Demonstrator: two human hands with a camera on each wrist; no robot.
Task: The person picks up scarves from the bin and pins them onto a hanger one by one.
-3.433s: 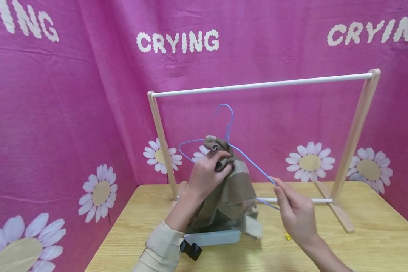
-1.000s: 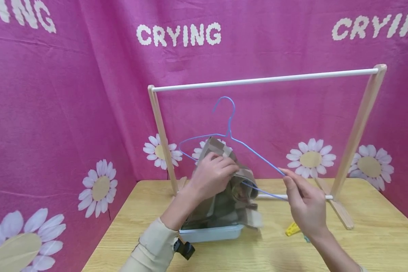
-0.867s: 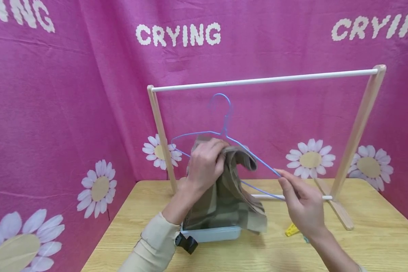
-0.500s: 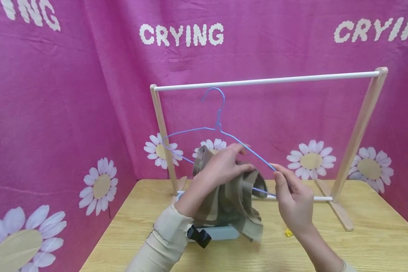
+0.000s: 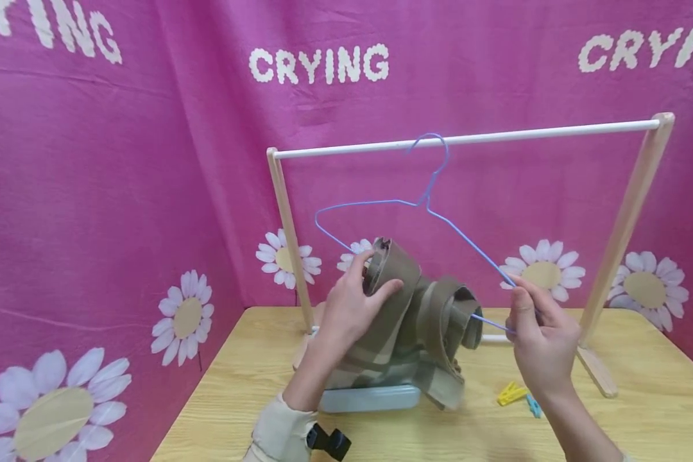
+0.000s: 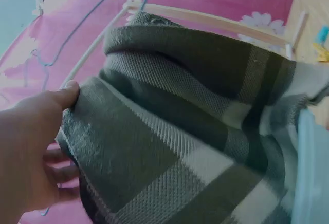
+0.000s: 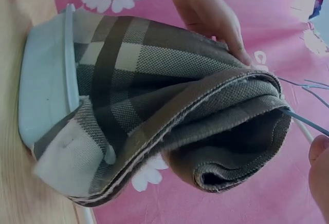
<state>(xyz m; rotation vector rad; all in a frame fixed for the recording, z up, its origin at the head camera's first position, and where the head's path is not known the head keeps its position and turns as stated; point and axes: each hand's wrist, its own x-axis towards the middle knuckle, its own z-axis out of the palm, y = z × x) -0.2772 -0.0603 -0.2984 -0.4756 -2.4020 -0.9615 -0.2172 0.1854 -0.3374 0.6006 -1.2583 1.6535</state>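
A brown-and-cream plaid cloth (image 5: 401, 308) drapes over the lower bar of a blue wire hanger (image 5: 468, 240), and that bar comes out of the cloth's folds on the right. My right hand (image 5: 545, 340) grips the hanger at its right corner. At the cloth's upper left edge, my left hand (image 5: 352, 308) holds the fabric, thumb on the near face and fingers behind. The left wrist view shows this thumb on the edge of the cloth (image 6: 154, 136). Below, the cloth's lower part hangs into a pale blue plastic box (image 5: 369, 399); the box's inside is hidden.
Behind the hands stands a wooden rack with a white top bar (image 5: 525, 133), which the hanger's hook overlaps in the head view. A yellow clothespin (image 5: 511, 393) and a blue clothespin (image 5: 534, 406) lie on the table at the right. A pink curtain (image 5: 208, 160) encloses the table.
The hanger has moved right and up with my right hand, its hook now level with the top bar. My left hand has gone from over the cloth's middle to its left edge.
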